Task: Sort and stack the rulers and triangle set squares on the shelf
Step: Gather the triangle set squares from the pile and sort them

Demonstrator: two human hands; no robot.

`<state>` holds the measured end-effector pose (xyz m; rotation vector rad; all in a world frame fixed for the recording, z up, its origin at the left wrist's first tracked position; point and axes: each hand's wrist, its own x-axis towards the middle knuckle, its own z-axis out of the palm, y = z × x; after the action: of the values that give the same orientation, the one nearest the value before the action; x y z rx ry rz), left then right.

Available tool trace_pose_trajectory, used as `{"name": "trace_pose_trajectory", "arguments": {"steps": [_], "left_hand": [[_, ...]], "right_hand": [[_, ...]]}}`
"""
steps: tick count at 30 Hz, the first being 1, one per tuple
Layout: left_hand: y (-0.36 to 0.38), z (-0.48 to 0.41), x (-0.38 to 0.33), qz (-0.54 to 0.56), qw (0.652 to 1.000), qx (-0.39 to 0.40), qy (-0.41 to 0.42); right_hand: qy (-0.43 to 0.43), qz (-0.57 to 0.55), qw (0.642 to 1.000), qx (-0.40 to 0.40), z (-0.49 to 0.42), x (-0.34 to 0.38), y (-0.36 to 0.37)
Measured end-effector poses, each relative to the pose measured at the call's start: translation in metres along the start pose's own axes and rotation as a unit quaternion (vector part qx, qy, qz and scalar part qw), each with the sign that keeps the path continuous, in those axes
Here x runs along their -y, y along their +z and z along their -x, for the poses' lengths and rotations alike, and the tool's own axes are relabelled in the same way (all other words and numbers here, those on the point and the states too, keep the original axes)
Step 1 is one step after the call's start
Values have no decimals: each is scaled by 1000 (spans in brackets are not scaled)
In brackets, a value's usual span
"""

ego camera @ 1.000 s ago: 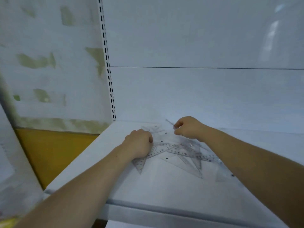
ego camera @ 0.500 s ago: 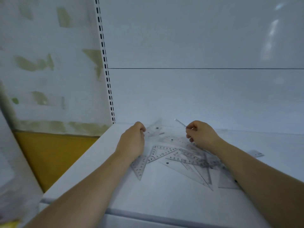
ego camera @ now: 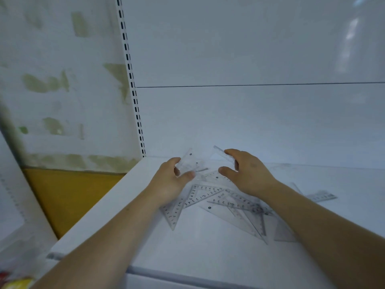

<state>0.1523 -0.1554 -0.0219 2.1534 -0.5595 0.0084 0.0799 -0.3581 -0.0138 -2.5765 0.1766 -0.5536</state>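
Fingers (ego camera: 230, 152) of the right hand (ego camera: 248, 174) pinch a clear ruler (ego camera: 223, 154), left hand (ego camera: 169, 181) clamps a transparent set square (ego camera: 188, 163) above the jumbled pile (ego camera: 225, 202) on the white shelf (ego camera: 198, 247) — best square edges before stacking.

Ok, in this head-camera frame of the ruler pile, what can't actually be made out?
- Pile of clear rulers and set squares, head view: pieces overlap and are see-through, so no count.
- Piece in the left hand: blurred, its type is unclear.
- Ruler in the right hand: fingers cover most of it.
- Ruler at far right: the right forearm hides one end.
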Motion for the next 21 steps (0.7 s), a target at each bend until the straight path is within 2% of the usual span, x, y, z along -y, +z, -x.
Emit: {"name": "trace_pose_trajectory", "arguments": {"steps": [4,11,16,21], "left_hand": [[0,8,-7,2,999,35,17],[-4,6,-2,82,997,7,-8],[-5,7,-3,174,985,4,-1],[-4,11,-8,154,987,23,40]], "right_hand": [[12,-22,1000,1,3,1,-2],[12,-63,998,-28,5,0,-10],[-32,-37,995,-86,5,21,-32],[-25,26,993,-108,24,39,-65]]}}
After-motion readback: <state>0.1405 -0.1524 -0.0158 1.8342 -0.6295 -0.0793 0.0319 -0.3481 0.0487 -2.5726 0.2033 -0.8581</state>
